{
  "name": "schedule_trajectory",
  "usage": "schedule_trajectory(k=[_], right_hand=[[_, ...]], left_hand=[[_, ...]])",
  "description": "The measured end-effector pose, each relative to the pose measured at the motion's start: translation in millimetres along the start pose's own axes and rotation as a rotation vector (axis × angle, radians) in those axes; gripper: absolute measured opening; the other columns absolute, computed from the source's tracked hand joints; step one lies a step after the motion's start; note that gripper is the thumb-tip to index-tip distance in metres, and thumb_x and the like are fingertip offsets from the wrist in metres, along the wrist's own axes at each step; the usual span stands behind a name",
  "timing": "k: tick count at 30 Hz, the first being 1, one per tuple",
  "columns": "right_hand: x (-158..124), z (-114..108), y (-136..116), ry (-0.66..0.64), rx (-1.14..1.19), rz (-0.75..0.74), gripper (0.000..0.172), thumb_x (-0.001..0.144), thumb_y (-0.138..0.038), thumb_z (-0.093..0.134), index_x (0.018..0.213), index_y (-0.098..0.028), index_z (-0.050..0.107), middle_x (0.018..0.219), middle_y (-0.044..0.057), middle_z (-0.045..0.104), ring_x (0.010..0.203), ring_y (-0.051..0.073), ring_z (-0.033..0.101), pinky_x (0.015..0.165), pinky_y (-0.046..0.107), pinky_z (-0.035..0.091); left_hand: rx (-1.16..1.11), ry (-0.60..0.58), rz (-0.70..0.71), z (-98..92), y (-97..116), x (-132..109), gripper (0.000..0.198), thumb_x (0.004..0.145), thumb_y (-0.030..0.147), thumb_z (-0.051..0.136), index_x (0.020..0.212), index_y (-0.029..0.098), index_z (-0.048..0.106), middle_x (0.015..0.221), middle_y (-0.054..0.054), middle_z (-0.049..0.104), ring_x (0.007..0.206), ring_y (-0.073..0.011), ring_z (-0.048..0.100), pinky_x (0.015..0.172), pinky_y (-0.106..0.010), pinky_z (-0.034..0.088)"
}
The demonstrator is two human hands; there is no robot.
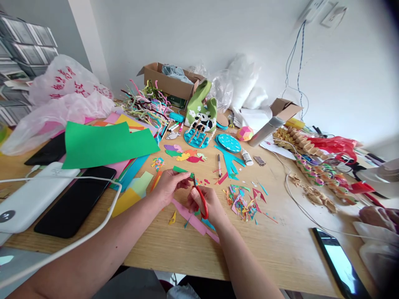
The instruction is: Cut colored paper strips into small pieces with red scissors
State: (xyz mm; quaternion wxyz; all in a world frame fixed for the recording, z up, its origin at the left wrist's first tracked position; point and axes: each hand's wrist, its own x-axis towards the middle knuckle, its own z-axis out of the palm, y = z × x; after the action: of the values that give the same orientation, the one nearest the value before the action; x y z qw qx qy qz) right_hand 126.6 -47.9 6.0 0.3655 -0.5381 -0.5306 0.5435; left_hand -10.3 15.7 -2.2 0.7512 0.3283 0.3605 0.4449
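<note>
In the head view my left hand point(170, 185) pinches a small piece of green paper point(180, 169) over the table's front middle. My right hand point(208, 202) is closed round red-handled scissors point(204, 203), whose blades meet the right end of that paper. Whether the blades are parted is too small to tell. Beneath both hands lie pink paper strips point(193, 220). Just beyond them, colourful paper fish cut-outs point(187, 156) lie in a cluster. A heap of mixed paper scraps point(245, 203) is to the right of my right hand.
Large green paper point(106, 145) rests on coloured sheets at left, near a black phone point(75, 203) and a white power bank point(34, 195) with a cable. A lit phone point(338, 261) lies front right. Behind stand a green panda bag point(199, 108) and a grey bottle point(266, 131).
</note>
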Motion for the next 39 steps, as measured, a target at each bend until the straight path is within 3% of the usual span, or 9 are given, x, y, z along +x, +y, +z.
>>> schedule_trajectory(k=[23, 39], right_hand=[[1.6, -1.9, 2.5, 0.061, 0.002, 0.059, 0.057, 0.067, -0.070, 0.065, 0.065, -0.014, 0.055, 0.053, 0.003, 0.060, 0.041, 0.013, 0.056, 0.041, 0.022, 0.044], [0.7, -2.3, 2.6, 0.064, -0.010, 0.037, 0.054, 0.070, -0.067, 0.065, 0.065, -0.013, 0.056, 0.052, 0.002, 0.060, 0.038, 0.012, 0.056, 0.039, 0.021, 0.043]], left_hand=[[-0.013, -0.035, -0.068, 1.6, -1.3, -1.8, 0.022, 0.058, 0.030, 0.079, 0.064, 0.010, 0.071, 0.061, -0.007, 0.069, 0.053, -0.0118, 0.059, 0.054, -0.023, 0.044], [0.012, -0.063, -0.070, 3.8, 1.3, -4.8, 0.020, 0.056, 0.027, 0.079, 0.064, 0.011, 0.071, 0.060, -0.005, 0.068, 0.054, -0.0118, 0.059, 0.056, -0.024, 0.045]])
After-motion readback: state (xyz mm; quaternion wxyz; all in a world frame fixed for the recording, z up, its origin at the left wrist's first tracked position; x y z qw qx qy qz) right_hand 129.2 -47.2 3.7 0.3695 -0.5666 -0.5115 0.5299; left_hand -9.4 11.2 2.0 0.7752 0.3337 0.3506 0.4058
